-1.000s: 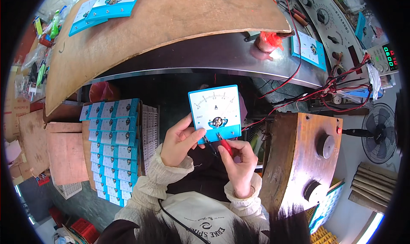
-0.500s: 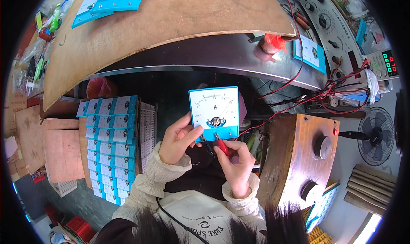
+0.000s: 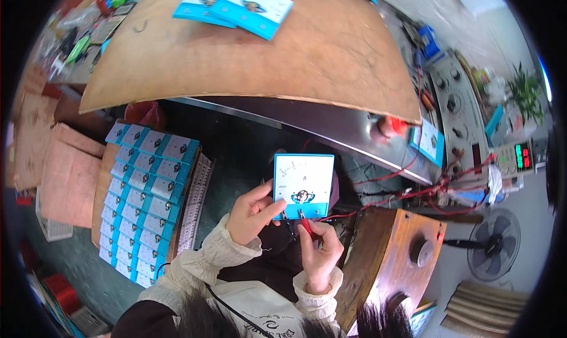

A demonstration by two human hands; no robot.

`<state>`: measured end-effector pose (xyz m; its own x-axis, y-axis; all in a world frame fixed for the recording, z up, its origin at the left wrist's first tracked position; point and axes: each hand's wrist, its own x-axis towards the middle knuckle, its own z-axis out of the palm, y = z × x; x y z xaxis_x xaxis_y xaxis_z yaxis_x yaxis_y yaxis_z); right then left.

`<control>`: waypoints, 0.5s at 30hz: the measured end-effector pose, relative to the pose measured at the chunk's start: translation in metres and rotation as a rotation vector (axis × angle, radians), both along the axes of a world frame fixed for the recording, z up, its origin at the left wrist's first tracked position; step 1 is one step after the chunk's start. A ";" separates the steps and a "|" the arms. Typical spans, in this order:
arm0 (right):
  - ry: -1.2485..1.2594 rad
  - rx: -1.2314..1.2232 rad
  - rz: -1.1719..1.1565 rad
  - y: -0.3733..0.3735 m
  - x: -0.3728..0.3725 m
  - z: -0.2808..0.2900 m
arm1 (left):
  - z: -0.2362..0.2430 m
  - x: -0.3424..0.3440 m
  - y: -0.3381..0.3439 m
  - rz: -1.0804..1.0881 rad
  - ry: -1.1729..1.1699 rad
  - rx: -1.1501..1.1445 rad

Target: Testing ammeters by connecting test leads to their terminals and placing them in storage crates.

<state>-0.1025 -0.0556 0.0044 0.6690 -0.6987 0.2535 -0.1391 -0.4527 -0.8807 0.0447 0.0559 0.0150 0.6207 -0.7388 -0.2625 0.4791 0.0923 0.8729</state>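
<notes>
A square blue-and-white ammeter (image 3: 301, 177) with a scale on its face is upright in front of me. My left hand (image 3: 250, 217) grips its lower left edge, with the thumb on the front. Beside that thumb a dark clip (image 3: 286, 223) sits at the meter's lower edge. My right hand (image 3: 321, 252) is closed on a red crocodile clip (image 3: 306, 224), whose metal tip touches the lower middle of the blue strip. Whether its jaws are fastened there I cannot make out.
Many similar meters (image 3: 150, 181) stand in rows at left. More meters (image 3: 251, 8) lie on the brown board (image 3: 248, 66). Right are a wooden box with knobs (image 3: 378, 267), a fan (image 3: 493, 243), red wires (image 3: 401, 196), a power supply (image 3: 512, 159) and a control panel (image 3: 458, 104).
The view has turned, so the bench and rows of meters appear tilted and shifted. Both hands keep hold of the meter and the red clip, with the clip still at the blue strip.
</notes>
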 end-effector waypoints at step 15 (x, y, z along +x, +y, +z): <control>0.090 0.015 0.352 0.050 0.052 -0.014 | -0.079 0.048 0.147 0.997 -0.231 0.159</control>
